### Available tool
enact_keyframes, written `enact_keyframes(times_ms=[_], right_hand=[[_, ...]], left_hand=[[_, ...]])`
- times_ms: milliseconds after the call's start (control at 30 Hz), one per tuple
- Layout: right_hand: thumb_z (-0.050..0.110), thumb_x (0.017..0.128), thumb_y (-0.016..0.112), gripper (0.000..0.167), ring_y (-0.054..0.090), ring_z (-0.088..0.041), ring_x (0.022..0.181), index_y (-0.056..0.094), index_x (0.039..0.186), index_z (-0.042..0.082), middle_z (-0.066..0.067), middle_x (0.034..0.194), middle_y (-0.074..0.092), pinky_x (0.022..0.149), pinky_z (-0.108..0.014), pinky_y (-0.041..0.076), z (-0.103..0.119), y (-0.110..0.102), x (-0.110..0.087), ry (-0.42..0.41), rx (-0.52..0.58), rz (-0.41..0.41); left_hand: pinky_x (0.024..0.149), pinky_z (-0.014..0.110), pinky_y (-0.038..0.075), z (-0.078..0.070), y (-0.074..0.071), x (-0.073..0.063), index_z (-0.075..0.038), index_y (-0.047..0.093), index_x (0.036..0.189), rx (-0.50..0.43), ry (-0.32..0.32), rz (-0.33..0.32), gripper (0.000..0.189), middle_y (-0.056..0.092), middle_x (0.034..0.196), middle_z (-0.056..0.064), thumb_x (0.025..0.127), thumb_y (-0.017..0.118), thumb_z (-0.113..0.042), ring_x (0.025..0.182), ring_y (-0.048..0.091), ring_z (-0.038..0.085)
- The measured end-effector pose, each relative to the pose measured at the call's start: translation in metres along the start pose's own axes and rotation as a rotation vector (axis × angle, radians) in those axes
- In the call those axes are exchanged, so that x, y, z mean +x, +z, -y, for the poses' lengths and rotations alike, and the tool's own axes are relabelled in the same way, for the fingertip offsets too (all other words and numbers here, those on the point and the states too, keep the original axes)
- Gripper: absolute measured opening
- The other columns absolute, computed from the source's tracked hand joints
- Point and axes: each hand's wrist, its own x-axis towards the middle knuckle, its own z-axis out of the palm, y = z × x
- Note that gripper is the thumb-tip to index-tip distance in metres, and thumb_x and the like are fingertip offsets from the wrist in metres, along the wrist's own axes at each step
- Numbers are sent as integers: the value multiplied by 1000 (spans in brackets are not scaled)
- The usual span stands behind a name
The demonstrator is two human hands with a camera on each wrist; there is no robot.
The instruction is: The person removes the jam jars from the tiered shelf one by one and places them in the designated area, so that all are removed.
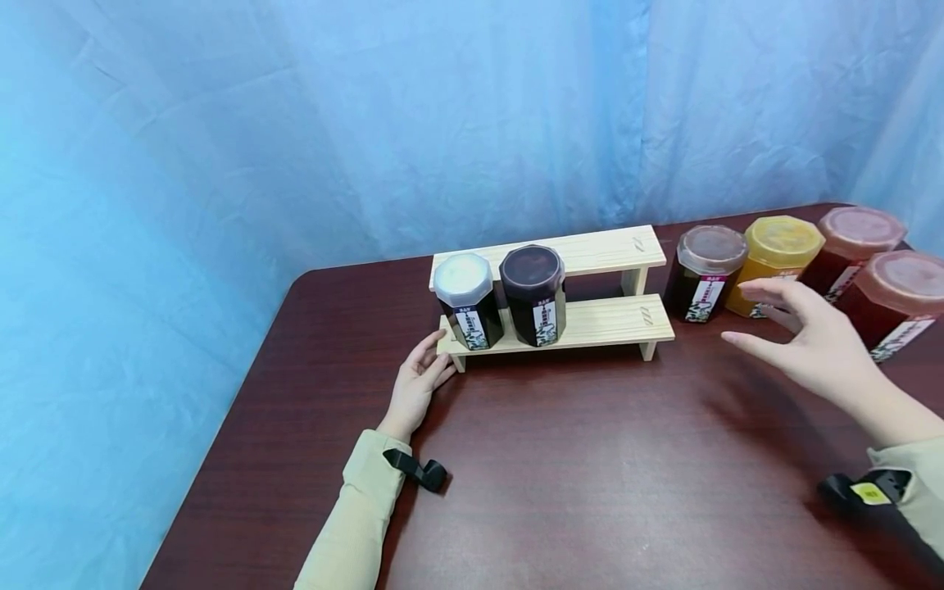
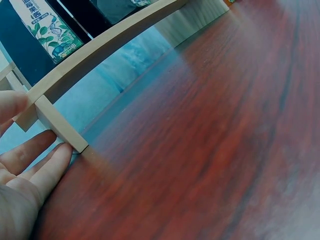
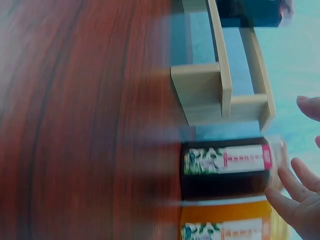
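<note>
My left hand (image 1: 415, 392) rests at the left end of a two-step wooden rack (image 1: 605, 324), its fingers fairly straight. The left wrist view has fingertips right at the rack's end leg (image 2: 62, 125). On the lower step stand a dark jar with a white lid (image 1: 463, 279) and a dark jar with a dark lid (image 1: 533, 287). Thumb and fingers spread apart, my right hand (image 1: 819, 340) holds nothing. It is close to a dark jar with a greyish lid (image 1: 704, 274) and a yellow jar (image 1: 782, 246), its fingertips overlapping their lids in the right wrist view.
Two red jars (image 1: 859, 233) (image 1: 903, 283) stand at the far right, beside the yellow one. The rack's upper step (image 1: 590, 252) runs behind the lower one. A blue curtain (image 1: 442, 123) hangs behind the dark red wooden table (image 1: 560, 459).
</note>
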Motion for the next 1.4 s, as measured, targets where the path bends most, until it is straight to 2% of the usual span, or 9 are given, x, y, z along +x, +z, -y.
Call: enact_keyframes(times_ms=[100, 200, 467, 600, 733, 833, 967, 1033, 1400], right_hand=[[-4, 69, 79, 53, 46, 24, 96, 56, 117, 2, 30, 106, 50, 83, 3, 34, 4, 9, 2, -13, 38, 22], [-3, 71, 79, 55, 46, 23, 97, 54, 119, -3, 28, 108, 50, 84, 3, 35, 9, 18, 3, -13, 62, 50], [2, 73, 80, 58, 44, 18, 101, 52, 124, -1, 14, 111, 49, 87, 2, 34, 21, 40, 14, -67, 65, 113], [2, 73, 79, 61, 46, 13, 103, 49, 126, -3, 2, 115, 51, 89, 1, 35, 26, 51, 21, -109, 90, 143], [1, 73, 79, 63, 46, 8, 105, 47, 127, -4, -12, 119, 53, 90, 0, 36, 34, 60, 27, -98, 114, 179], [3, 74, 79, 64, 50, -8, 113, 47, 129, -2, -20, 124, 52, 97, -14, 42, 39, 65, 31, -66, 111, 212], [7, 76, 79, 66, 49, -35, 118, 45, 132, 0, -21, 128, 50, 101, -46, 39, 44, 73, 35, -36, 134, 254], [7, 76, 78, 67, 49, -37, 119, 44, 133, 0, -22, 128, 50, 100, -52, 38, 47, 78, 37, -36, 154, 266], [2, 75, 77, 71, 47, -35, 120, 39, 135, -2, -23, 129, 47, 102, -54, 38, 61, 98, 44, -68, 237, 279]], left_hand=[[87, 24, 51, 0, 0, 0, -2, 39, 142, -1, 1, -3, 45, 49, 129, 20, 97, 45, 1, 103, 59, 8], [87, 24, 51, 1, 0, 0, -2, 39, 142, -2, -2, -5, 45, 49, 129, 20, 97, 45, 1, 103, 59, 8], [87, 25, 51, 1, 0, 0, -2, 39, 142, 4, -1, -3, 45, 49, 129, 20, 97, 45, 1, 103, 59, 9], [88, 25, 51, 1, 0, 0, -3, 39, 142, 10, -5, -3, 45, 48, 130, 21, 98, 45, 1, 105, 59, 10], [88, 26, 51, 0, 0, 0, -3, 39, 143, 15, -10, -2, 45, 47, 132, 22, 98, 44, 0, 107, 58, 12], [88, 26, 51, -1, 0, 0, -3, 38, 143, 16, -11, 0, 45, 47, 132, 22, 98, 44, 0, 107, 58, 12], [87, 25, 51, -1, 0, 0, -3, 39, 143, 10, -9, -1, 45, 48, 131, 22, 98, 44, 1, 105, 58, 10], [87, 24, 51, 0, 0, 0, -3, 39, 143, 6, -10, 0, 45, 48, 132, 22, 98, 44, 1, 105, 58, 10], [88, 25, 51, 1, -1, 1, -4, 39, 142, 8, -12, -5, 45, 48, 131, 22, 98, 44, 0, 105, 59, 10]])
